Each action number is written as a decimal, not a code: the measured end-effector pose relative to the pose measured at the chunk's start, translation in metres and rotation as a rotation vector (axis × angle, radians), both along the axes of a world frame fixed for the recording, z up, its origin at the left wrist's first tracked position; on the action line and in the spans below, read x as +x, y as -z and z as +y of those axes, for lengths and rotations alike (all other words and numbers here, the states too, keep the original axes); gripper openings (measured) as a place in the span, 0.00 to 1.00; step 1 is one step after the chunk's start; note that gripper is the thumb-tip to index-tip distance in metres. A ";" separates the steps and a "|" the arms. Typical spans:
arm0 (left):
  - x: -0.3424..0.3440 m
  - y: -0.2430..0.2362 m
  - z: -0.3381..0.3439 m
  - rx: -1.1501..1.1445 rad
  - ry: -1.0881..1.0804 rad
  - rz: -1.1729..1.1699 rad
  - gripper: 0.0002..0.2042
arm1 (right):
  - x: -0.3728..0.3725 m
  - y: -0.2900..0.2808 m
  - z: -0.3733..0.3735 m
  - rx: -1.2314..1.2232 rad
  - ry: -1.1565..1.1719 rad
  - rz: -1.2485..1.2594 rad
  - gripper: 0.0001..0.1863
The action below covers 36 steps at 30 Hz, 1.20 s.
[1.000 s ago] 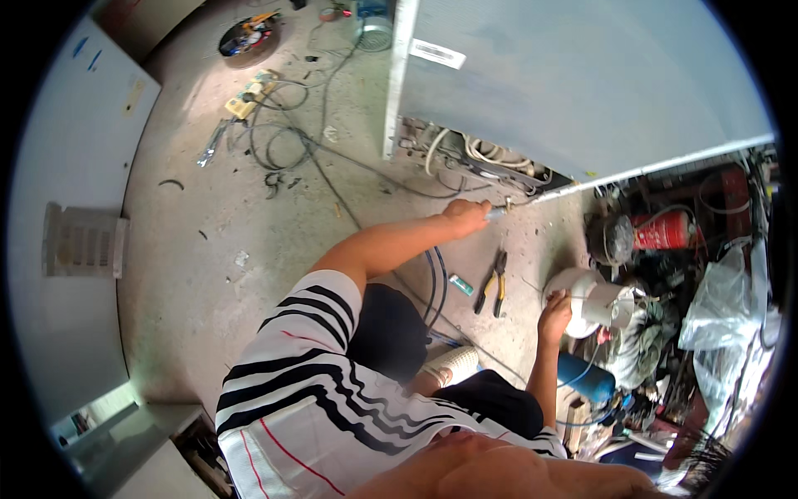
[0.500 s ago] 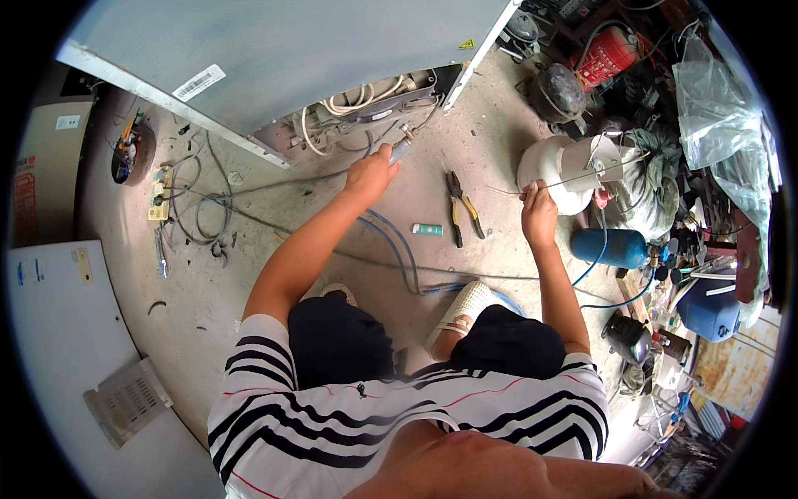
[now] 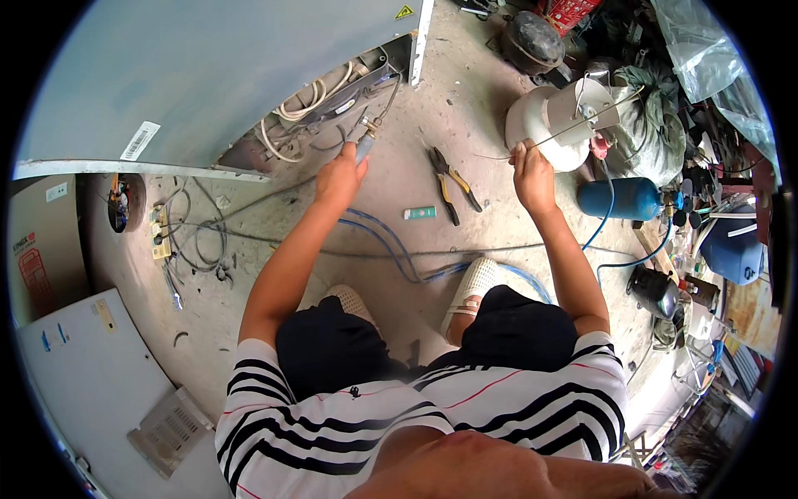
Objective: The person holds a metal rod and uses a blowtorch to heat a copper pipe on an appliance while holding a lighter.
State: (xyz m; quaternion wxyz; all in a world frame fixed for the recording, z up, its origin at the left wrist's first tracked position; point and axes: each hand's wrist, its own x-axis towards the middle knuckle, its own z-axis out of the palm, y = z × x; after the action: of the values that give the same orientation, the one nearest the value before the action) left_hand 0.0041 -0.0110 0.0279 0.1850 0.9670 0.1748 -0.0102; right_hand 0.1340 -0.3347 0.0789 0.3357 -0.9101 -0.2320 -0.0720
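My left hand (image 3: pixel 337 176) is closed around a grey torch handle (image 3: pixel 362 146) with brass fittings, just in front of an open compartment (image 3: pixel 312 112) with white hoses and pipes, low in a large grey cabinet (image 3: pixel 158 66). My right hand (image 3: pixel 532 179) pinches a long thin rod (image 3: pixel 615 107) that crosses in front of a white gas cylinder (image 3: pixel 524 116) with a collar on top. Black-and-yellow pliers (image 3: pixel 453 195) lie on the concrete floor between my hands, beside a small green-and-white packet (image 3: pixel 420 212). Blue hoses (image 3: pixel 391 239) run across the floor past my feet.
A blue cylinder (image 3: pixel 619 198), compressors (image 3: pixel 532 41), a sack and assorted clutter crowd the right side. A power strip (image 3: pixel 160 229), tangled cables and a tray of tools (image 3: pixel 137 200) are at left, near a cardboard box (image 3: pixel 46 258) and a white appliance (image 3: pixel 91 358).
The view has swung round, so the cabinet now sits at upper left. My left hand, with the torch handle, and my right hand, with the rod, appear higher in the picture.
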 end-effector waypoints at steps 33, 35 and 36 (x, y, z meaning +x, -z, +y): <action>-0.002 0.008 0.004 -0.060 -0.034 -0.035 0.19 | 0.000 -0.005 0.008 0.094 0.009 0.174 0.15; -0.003 0.009 0.005 -0.073 -0.045 -0.019 0.20 | 0.000 -0.005 0.007 0.078 0.006 0.186 0.15; -0.003 0.009 0.007 -0.063 -0.043 -0.015 0.20 | 0.000 -0.006 0.009 0.070 0.004 0.193 0.15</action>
State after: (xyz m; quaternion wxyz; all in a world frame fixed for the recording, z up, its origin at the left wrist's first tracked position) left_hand 0.0009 -0.0042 0.0188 0.2169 0.9568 0.1937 -0.0046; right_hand 0.1342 -0.3262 0.0847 0.3879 -0.9010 -0.1942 0.0074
